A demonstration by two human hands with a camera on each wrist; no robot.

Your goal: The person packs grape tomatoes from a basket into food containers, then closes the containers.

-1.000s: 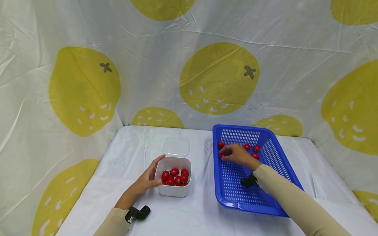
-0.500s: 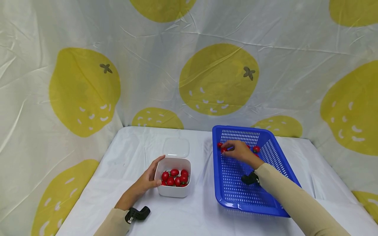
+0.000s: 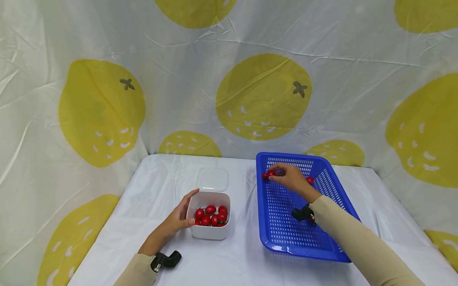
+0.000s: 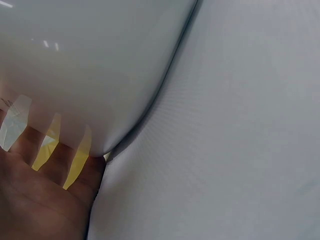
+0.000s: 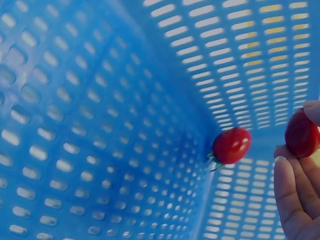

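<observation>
In the head view my left hand [image 3: 177, 216] holds a white square box [image 3: 210, 233] by its left side, the thumb at the near rim. Against the box wall [image 4: 100, 75] lie its fingers in the left wrist view. Several cherry tomatoes [image 3: 210, 209] fill the bottom of the box. My right hand [image 3: 292, 178] reaches into a blue perforated basket [image 3: 260, 206], pinching a cherry tomato [image 5: 301, 134] between thumb and fingers. Just left of that one, near the basket's far left corner, is another cherry tomato [image 5: 232, 145] with a green stem.
A clear lid [image 3: 212, 179] lies flat behind the box. Further right in the basket sits a cherry tomato [image 3: 310, 180], and another [image 3: 312, 219] shows partly beneath the right wrist. A white cloth [image 3: 239, 262] covers the table; a lemon-print curtain [image 3: 186, 87] stands behind.
My right hand has moved toward the basket's far left corner with the pinched tomato, bringing it next to the one there. The left hand and box stay put.
</observation>
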